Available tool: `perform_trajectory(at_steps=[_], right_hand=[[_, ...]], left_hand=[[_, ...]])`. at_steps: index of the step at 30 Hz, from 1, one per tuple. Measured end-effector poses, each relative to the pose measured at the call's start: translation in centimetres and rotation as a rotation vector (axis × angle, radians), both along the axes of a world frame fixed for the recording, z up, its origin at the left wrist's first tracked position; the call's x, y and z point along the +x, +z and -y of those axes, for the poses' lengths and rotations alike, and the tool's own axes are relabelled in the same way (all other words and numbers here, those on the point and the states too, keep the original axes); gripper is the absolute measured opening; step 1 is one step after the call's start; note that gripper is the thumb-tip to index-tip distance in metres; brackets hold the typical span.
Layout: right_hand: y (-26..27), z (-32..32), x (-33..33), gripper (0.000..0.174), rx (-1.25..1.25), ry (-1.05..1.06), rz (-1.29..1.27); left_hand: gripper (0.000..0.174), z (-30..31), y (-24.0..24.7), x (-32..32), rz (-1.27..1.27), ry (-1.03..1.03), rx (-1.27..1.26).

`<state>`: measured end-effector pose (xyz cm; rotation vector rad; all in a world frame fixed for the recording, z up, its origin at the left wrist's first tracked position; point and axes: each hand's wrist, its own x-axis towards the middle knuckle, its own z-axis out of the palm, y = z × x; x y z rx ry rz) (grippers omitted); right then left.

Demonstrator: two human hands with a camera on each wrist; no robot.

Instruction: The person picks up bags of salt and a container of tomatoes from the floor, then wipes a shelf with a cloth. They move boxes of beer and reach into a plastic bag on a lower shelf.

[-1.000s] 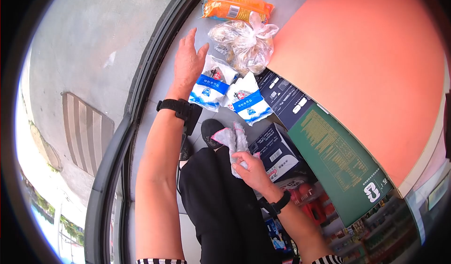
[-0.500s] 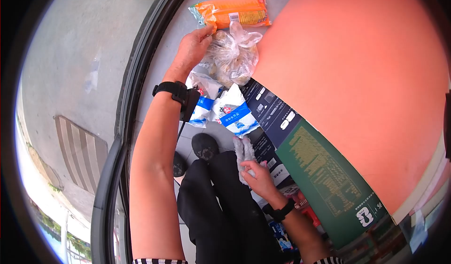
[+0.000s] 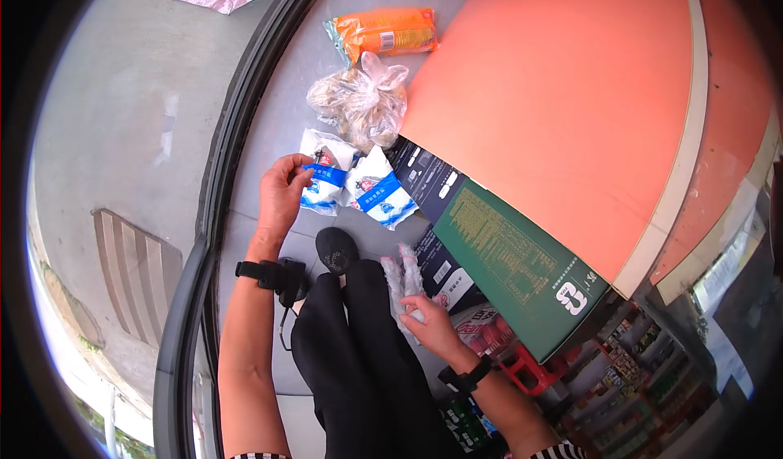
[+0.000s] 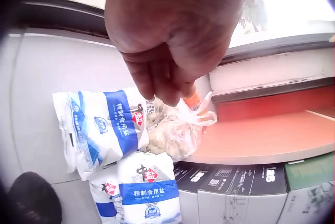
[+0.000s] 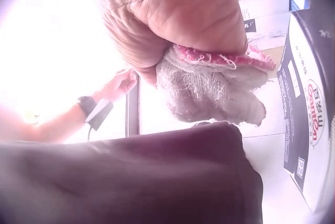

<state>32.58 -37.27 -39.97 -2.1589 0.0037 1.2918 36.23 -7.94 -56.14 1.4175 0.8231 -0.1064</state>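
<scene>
My left hand hovers at the left edge of a white-and-blue salt bag, fingers loosely bent and fingertips overlapping it. In the left wrist view those fingers hang over the corner of a salt bag, and another salt bag lies against it. A second salt bag shows beside the first in the head view. My right hand grips greyish-white knitted work gloves with pink cuff edging, above my right knee. The glove fingers stick out forward of the hand.
Beyond the salt lie a knotted clear plastic bag of lumpy contents and an orange packet. On the right, dark boxes and a green box stand under an orange-pink board. A black door frame curves along the left.
My left hand went forward to the clear bag and orange packet, then came back beside the salt bags. My right hand keeps holding the gloves. The head view has shifted.
</scene>
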Motion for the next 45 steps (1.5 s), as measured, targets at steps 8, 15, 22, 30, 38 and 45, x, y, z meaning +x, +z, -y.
perform_trajectory(at_steps=[8,15,22,30,38,45], right_hand=[[5.5,0.4,-2.8,0.030,0.045,-0.040,-0.017],[11.3,1.6,-5.2,0.036,0.053,0.043,0.121],[18.0,6.9,-9.0,0.019,-0.056,0.035,-0.059],[23.4,8.4,-11.6,0.015,0.027,-0.030,0.063],[28.3,10.3,-11.8,0.014,0.163,0.096,0.207],[35.6,11.1,-11.3,0.017,0.304,0.111,0.347]], left_hand=[[0.026,1.3,9.0,-14.5,-0.356,-0.266,0.008],[0.055,0.3,19.9,-17.5,-0.200,-0.672,0.362],[0.026,1.1,25.3,-22.7,-0.372,-0.594,0.373],[0.014,1.8,31.8,-25.6,-0.232,-0.350,0.269],[0.018,5.5,40.5,-25.2,-0.056,-0.471,0.563],[0.035,7.0,54.9,-20.3,0.135,-0.368,0.598]])
